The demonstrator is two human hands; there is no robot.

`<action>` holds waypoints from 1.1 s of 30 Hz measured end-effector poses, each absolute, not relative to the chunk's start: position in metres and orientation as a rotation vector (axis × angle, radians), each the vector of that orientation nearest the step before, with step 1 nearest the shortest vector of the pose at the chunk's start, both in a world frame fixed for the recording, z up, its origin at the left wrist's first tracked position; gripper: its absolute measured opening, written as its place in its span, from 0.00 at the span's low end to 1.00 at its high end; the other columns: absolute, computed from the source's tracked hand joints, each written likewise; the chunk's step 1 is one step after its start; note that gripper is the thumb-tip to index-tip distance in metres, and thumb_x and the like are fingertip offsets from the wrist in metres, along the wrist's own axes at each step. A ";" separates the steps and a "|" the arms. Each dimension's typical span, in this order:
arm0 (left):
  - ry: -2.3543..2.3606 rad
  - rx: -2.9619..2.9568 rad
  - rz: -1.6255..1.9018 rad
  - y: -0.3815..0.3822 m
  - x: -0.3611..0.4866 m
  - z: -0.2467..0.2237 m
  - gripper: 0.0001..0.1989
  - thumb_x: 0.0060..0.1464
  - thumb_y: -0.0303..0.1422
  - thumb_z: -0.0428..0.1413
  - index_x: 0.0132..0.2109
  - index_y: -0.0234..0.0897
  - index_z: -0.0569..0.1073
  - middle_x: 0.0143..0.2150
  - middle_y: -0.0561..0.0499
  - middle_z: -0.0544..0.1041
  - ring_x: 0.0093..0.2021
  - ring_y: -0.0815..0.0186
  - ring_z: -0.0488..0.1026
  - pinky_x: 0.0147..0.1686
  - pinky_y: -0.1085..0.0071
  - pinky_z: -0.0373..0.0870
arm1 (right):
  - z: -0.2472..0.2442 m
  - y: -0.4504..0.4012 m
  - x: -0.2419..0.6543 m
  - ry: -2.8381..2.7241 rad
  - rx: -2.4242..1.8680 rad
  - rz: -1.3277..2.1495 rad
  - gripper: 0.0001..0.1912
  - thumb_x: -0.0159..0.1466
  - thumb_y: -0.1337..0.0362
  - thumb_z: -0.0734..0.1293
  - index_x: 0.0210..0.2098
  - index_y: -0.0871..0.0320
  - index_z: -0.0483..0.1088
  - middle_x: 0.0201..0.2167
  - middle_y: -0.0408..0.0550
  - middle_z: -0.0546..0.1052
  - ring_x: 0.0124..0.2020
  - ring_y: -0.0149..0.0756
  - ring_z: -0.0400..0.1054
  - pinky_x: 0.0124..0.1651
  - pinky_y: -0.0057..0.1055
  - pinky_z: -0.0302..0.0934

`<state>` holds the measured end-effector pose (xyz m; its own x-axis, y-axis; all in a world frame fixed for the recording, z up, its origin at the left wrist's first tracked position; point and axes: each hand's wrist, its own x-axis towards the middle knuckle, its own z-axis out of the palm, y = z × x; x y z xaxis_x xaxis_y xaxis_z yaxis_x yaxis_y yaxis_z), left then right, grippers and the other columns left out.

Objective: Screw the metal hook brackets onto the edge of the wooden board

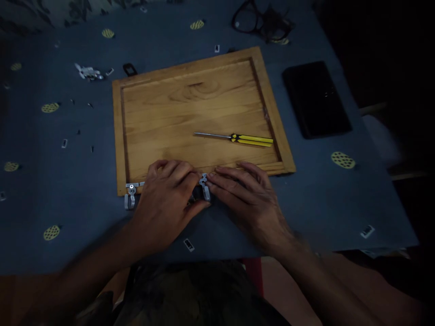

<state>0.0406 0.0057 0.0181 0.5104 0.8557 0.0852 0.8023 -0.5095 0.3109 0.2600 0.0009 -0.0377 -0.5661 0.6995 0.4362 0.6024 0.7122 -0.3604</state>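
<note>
A wooden frame panel (190, 108) lies on the blue cloth. At its near edge my left hand (166, 199) has its fingers closed on a metal hook (205, 188), the thumb beneath it. My right hand (249, 199) lies over the same edge, its fingertips touching the hook's right side and its fingers stretched out. A second metal hook (132, 194) is fastened with a screw at the near left corner of the panel. On the panel rests a yellow and black screwdriver (251, 140), its tip pointing left.
Beyond the panel's left part are a pile of metal pieces (89, 72) and a dark ring-shaped piece (129, 69). Small screws (90, 105) lie left of the panel. Glasses (261, 22) sit at the back, and a black tablet-like object (316, 99) at the right.
</note>
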 end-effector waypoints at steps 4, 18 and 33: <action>1.410 2.524 0.327 0.005 0.041 0.018 0.13 0.62 0.35 0.66 0.49 0.31 0.78 0.48 0.44 0.81 0.50 0.51 0.77 0.53 0.51 0.68 | -0.037 0.001 0.260 -2.367 -0.960 0.220 0.14 0.76 0.70 0.60 0.56 0.53 0.73 0.55 0.45 0.84 0.62 0.37 0.72 0.72 0.46 0.56; 1.421 2.522 0.298 0.005 0.042 0.019 0.15 0.61 0.36 0.66 0.51 0.32 0.78 0.49 0.43 0.80 0.51 0.50 0.75 0.53 0.50 0.69 | -0.032 0.004 0.261 -2.428 -0.929 0.143 0.11 0.77 0.65 0.60 0.53 0.52 0.73 0.55 0.44 0.83 0.61 0.40 0.71 0.67 0.49 0.59; 1.511 2.417 0.382 0.007 0.025 0.028 0.20 0.59 0.42 0.68 0.54 0.40 0.75 0.53 0.45 0.80 0.57 0.49 0.73 0.57 0.48 0.69 | -0.037 0.004 0.260 -2.399 -0.962 0.155 0.11 0.75 0.69 0.62 0.52 0.49 0.72 0.56 0.41 0.83 0.61 0.37 0.72 0.70 0.48 0.58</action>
